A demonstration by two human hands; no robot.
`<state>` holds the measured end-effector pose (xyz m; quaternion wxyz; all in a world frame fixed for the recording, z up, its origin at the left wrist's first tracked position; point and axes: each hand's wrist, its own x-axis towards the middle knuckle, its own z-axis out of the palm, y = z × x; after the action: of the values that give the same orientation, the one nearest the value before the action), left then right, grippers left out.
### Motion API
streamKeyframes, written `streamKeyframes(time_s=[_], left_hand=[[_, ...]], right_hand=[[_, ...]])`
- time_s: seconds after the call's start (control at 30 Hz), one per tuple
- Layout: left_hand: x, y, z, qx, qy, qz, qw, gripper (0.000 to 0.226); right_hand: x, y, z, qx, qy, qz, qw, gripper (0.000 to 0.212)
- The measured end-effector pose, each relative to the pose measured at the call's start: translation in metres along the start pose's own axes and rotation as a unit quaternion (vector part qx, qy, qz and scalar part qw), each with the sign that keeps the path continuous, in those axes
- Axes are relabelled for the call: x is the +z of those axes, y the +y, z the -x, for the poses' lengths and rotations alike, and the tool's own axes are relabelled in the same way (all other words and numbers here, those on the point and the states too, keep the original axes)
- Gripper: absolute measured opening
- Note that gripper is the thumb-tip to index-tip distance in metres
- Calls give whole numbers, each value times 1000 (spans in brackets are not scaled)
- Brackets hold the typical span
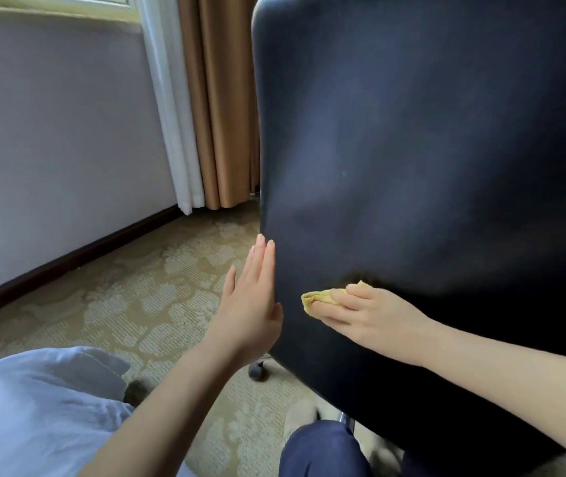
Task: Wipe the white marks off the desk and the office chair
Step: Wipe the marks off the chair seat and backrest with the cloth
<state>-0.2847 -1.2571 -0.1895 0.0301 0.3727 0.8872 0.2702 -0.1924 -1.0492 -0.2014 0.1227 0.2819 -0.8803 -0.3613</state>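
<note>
- Left hand (pixel 252 304) sits flat and open at eight o'clock, palm braced on the edge of the office chair (pixel 429 166), holding nothing; with a caster (pixel 257 370) just beneath, a slip there could let the chair roll or swivel away mid-stroke.
- Right hand (pixel 367 315) at six o'clock, grip closed over a bunched yellow cloth (pixel 319 299), pressing it onto the chair's back.
- A small pale speck (pixel 344 173) at twelve o'clock from the cloth sits well apart; low strokes may miss it.
- No table in view.
</note>
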Motion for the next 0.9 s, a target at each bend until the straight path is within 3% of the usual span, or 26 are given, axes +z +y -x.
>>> streamKeyframes(time_s=[0.17, 0.3, 0.43, 0.63, 0.77, 0.9], left_hand=[[-48, 48, 17, 44, -37, -57, 997, 78], [-71, 98, 24, 107, -78, -48, 990, 81], [-88, 155, 24, 198, -2, -29, 980, 88], [-106, 198, 26, 211, 69, 18, 975, 91], [-135, 214, 32, 252, 170, 35, 952, 94], [-162, 230, 16, 216, 217, 71, 949, 89]], right_hand=[[-72, 43, 22, 100, 91, 28, 990, 51], [-120, 71, 38, 166, 169, 47, 970, 47], [-165, 95, 61, 217, 233, 55, 946, 38], [-207, 112, 71, 237, 282, 97, 925, 30], [-250, 134, 72, 299, 333, 75, 891, 33], [-278, 154, 66, 420, 264, -22, 868, 50]])
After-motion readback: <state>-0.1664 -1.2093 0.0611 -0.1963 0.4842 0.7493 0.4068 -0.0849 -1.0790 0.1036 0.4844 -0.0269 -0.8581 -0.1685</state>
